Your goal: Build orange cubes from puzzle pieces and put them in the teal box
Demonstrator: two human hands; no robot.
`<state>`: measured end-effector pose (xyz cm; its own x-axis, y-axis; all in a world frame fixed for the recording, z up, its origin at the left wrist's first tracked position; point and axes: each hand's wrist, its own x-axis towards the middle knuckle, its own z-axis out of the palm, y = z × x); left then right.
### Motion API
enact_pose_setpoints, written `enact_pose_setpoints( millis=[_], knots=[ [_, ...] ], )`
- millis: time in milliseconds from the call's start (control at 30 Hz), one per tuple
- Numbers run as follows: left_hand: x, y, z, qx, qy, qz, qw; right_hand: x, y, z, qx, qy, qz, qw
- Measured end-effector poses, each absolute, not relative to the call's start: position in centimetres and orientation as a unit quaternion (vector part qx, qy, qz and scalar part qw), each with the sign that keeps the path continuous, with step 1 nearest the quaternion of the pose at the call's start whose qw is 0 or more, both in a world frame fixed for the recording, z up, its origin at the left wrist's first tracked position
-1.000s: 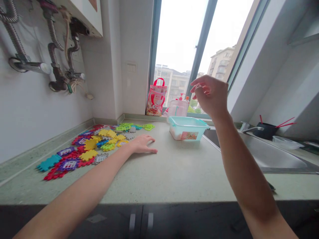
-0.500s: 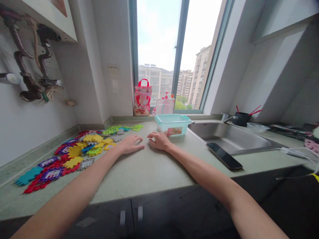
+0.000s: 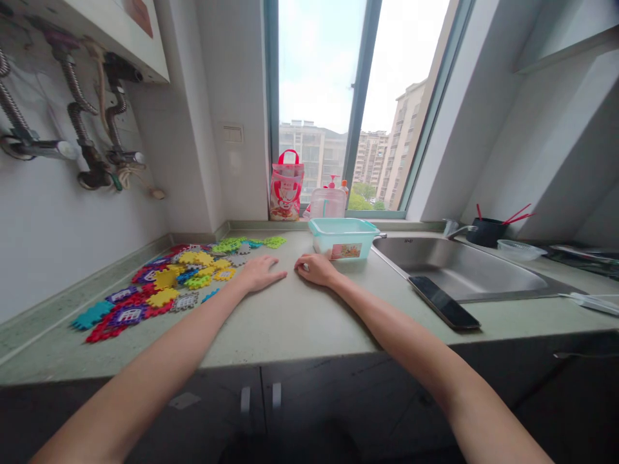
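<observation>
My left hand (image 3: 261,272) lies flat on the pale green countertop (image 3: 309,319), palm down, fingers apart, at the right edge of a spread of colourful toothed plastic tiles (image 3: 169,283). My right hand (image 3: 315,268) rests on the counter close beside it, fingers curled loosely, holding nothing that I can see. A teal plastic box (image 3: 344,237) with a picture label stands just behind my right hand, apart from it.
A steel sink (image 3: 459,267) lies to the right, with a black phone (image 3: 443,310) at its front rim. A red bag (image 3: 287,187) and a clear container (image 3: 327,202) stand at the window. Pipes (image 3: 87,148) hang on the left wall.
My right hand came down from the air in front of the window and now rests on the counter beside my left hand. The left hand has stayed in place.
</observation>
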<state>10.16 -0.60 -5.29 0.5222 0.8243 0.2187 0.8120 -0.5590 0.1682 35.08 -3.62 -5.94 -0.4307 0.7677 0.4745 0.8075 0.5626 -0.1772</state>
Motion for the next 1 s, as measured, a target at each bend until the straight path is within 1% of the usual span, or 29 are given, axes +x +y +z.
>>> enact_pose_setpoints(
  millis=[300, 433, 567, 833, 1000],
  knots=[
    [10.0, -0.4, -5.7, 0.871, 0.473, 0.131, 0.034, 35.1, -3.4, -6.4, -0.430, -0.866, -0.014, 0.255],
    [9.8, -0.5, -5.7, 0.875, 0.464, 0.132, 0.037, 35.5, -3.4, -5.8, -0.412, -0.885, 0.006, 0.219],
    [9.7, -0.3, -5.9, 0.876, 0.463, 0.131, 0.031, 36.0, -4.0, -4.9, -0.432, -0.875, 0.018, 0.216],
    [9.9, 0.0, -6.0, 0.865, 0.483, 0.135, 0.019, 37.1, -3.7, -4.7, -0.458, -0.862, -0.004, 0.216],
    [9.5, 0.7, -6.3, 0.824, 0.546, 0.151, -0.016, 37.3, -3.9, -4.5, -0.470, -0.855, 0.006, 0.218]
  ],
)
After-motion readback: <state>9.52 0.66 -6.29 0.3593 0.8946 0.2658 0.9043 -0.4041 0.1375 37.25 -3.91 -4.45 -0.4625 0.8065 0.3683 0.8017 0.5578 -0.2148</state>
